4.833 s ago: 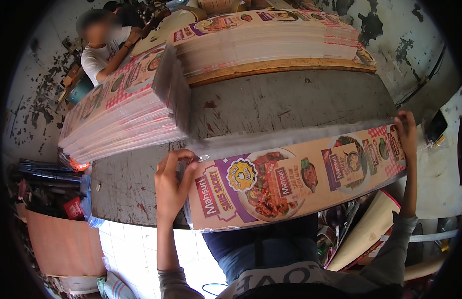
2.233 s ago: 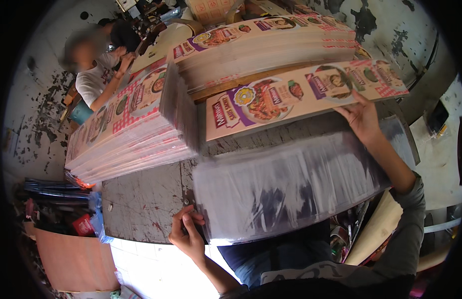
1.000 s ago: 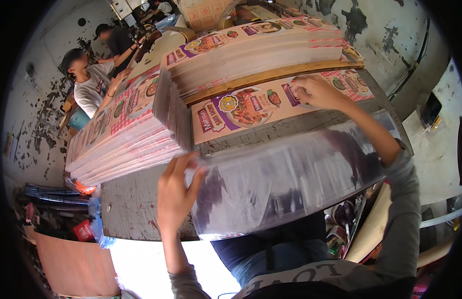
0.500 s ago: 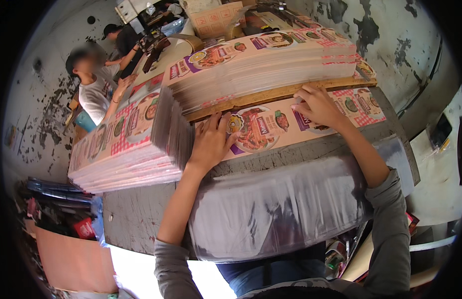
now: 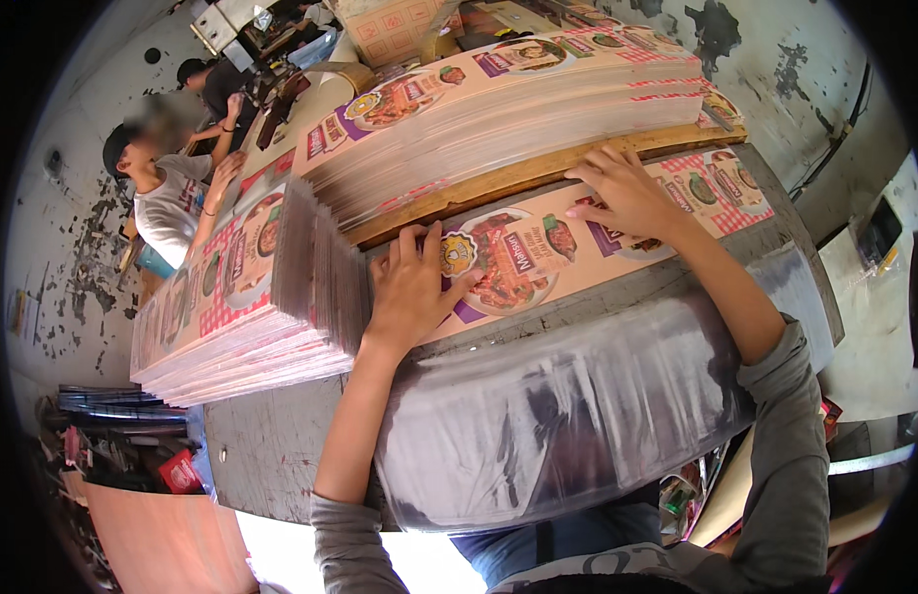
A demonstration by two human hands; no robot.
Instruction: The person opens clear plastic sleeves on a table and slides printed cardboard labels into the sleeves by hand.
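A long printed cardboard sheet with food pictures lies flat on the worn grey table, along the front of a wooden strip. My left hand rests on the sheet's left end, thumb apart and fingertips toward the strip. Farther right, my right hand lies over the sheet with its fingers bent and spread, fingertips by the strip. Neither hand grips anything visible. Between my forearms, a pile of clear plastic sheets hangs over the table's near edge.
Behind the strip stands a tall stack of printed sheets. Another stack stands left of my left hand. A person in a white shirt is at the far left, with another person in dark clothes beyond. A cardboard box stands at the back.
My view has shifted slightly, so the stacks sit farther left. My right hand's fingers have spread somewhat more over the sheet. The left hand stays on the sheet's left end.
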